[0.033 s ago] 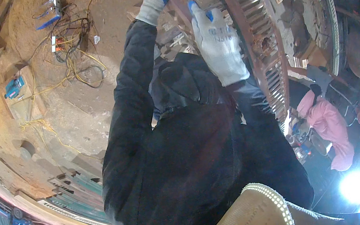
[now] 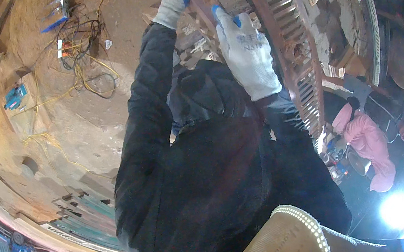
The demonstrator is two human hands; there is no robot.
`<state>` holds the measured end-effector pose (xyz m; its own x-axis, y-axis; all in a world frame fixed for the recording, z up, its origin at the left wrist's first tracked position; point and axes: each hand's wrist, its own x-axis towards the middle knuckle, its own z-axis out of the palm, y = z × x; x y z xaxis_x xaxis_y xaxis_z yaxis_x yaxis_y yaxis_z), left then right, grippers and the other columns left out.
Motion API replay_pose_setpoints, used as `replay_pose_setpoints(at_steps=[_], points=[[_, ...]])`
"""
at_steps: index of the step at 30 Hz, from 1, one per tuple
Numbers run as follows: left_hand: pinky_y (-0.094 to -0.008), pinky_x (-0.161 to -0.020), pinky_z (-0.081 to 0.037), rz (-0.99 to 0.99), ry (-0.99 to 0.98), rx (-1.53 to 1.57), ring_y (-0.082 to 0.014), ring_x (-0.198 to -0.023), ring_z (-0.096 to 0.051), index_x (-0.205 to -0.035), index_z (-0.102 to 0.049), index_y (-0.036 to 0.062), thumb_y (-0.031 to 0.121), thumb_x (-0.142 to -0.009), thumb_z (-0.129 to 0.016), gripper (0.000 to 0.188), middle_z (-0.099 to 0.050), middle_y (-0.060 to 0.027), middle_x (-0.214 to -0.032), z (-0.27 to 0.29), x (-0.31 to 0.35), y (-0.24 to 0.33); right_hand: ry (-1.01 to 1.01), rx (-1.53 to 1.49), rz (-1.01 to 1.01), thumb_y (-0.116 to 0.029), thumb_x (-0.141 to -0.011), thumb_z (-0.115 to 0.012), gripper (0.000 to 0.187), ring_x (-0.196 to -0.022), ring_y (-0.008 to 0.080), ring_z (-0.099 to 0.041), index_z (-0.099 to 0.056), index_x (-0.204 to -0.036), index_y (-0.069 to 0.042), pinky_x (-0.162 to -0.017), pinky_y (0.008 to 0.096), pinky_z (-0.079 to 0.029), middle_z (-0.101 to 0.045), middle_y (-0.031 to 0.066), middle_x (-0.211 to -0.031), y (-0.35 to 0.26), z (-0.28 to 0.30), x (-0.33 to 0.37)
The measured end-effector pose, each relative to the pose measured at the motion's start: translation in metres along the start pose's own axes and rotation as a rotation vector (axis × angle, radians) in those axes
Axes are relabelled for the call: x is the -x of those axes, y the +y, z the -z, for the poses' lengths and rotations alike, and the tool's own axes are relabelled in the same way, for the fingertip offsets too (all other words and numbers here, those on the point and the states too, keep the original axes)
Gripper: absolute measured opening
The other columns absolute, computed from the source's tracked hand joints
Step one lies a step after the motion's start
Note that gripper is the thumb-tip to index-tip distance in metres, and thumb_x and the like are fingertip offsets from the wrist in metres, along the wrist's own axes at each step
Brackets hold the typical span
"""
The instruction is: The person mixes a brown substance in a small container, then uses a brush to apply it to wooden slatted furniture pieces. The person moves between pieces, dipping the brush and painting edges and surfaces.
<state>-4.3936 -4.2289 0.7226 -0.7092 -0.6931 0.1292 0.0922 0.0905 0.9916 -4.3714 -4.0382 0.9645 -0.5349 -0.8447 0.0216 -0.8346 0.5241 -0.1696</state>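
Observation:
My left hand (image 2: 174,0), in a pale knitted glove with a blue palm, is closed around the far end of a rusty-brown bar (image 2: 201,4) at the top of the view. Its surface looks reddish and orange; I cannot tell whether it is metal or wood. My right hand (image 2: 248,54), gloved alike, has its back turned up and its blue fingertips at the bar's right edge. Those fingers are partly hidden but appear curled onto it. To the right of that hand stands a long reddish-brown slatted frame (image 2: 301,50).
Tangled yellow and black cables (image 2: 87,65) lie on the dirt floor to the left, near a teal power tool (image 2: 15,97). Wood offcuts are scattered under the bar. At lower right a person in pink (image 2: 368,146) works beside a bright light (image 2: 398,210).
My right hand has shifted slightly toward me and turned a little along the bar. The left hand stays in place. The person in pink has moved slightly.

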Motion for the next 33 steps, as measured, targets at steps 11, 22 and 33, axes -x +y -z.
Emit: replay_pose_setpoints(at_steps=[11, 22, 33], points=[[-0.0343, -0.069, -0.052, 0.269, -0.178, 0.684, -0.0228, -0.068, -0.066, -0.08, -0.067, -0.0002, 0.045, -0.105, -0.036, 0.06, -0.069, -0.0121, -0.074, 0.0, -0.007, 0.039, 0.092, 0.07, 0.103, -0.021, -0.094, -0.061, 0.031, -0.063, 0.0291, -0.067, -0.061, -0.124, -0.013, -0.054, 0.0388, -0.056, -0.058, 0.0153, -0.091, 0.008, -0.016, -0.03], [-0.0352, -0.071, -0.053, 0.161, -0.194, 0.389, -0.0219, -0.07, -0.068, -0.078, -0.068, 0.0003, 0.047, -0.105, -0.037, 0.062, -0.071, -0.0109, -0.073, 0.01, 0.0, 0.06, -0.017, -0.224, -0.009, -0.022, -0.095, -0.061, 0.032, -0.075, 0.0312, -0.067, -0.063, -0.127, -0.02, -0.06, 0.0418, -0.054, -0.059, 0.0124, -0.094, 0.025, -0.002, 0.005], [-0.0363, -0.071, -0.053, -0.001, -0.151, 0.173, -0.023, -0.071, -0.068, -0.083, -0.064, 0.0028, 0.038, -0.105, -0.039, 0.048, -0.071, -0.0097, -0.076, 0.015, 0.0, 0.051, -0.018, -0.058, 0.093, -0.022, -0.093, -0.062, 0.035, -0.069, 0.0281, -0.068, -0.061, -0.128, -0.023, -0.054, 0.0395, -0.055, -0.058, 0.0091, -0.095, 0.022, -0.011, 0.001]])
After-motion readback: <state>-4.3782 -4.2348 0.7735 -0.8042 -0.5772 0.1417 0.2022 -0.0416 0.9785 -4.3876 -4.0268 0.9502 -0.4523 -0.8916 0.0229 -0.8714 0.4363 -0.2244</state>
